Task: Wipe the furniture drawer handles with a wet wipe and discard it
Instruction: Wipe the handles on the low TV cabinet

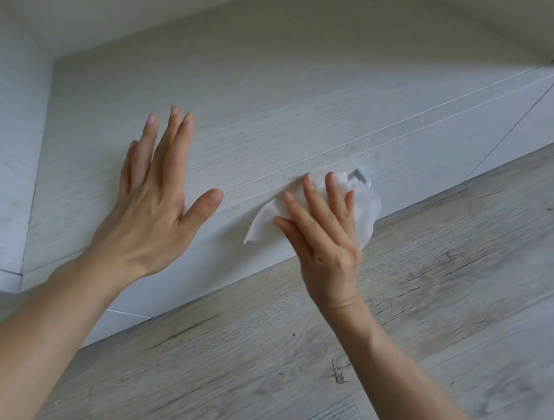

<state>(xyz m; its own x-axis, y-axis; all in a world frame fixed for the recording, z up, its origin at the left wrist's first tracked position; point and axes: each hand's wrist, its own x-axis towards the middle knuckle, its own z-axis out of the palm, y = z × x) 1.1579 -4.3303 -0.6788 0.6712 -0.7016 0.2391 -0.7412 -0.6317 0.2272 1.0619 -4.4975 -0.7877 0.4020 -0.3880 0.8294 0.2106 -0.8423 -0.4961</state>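
Observation:
A white wet wipe (370, 214) lies flat against the lowest drawer front (176, 262) of a pale wood-grain drawer unit. My right hand (325, 235) presses the wipe onto the drawer with straight, spread fingers. Just past its fingertips a small silver handle (359, 176) peeks out above the wipe; most of the handle is covered. My left hand (154, 200) rests flat on the drawer fronts to the left, fingers straight, thumb spread, holding nothing.
Several stacked drawer fronts (274, 107) run diagonally across the view, split by thin seams. A grey wood-look floor (390, 344) fills the lower right. A white side panel (8, 163) of the furniture stands at the left.

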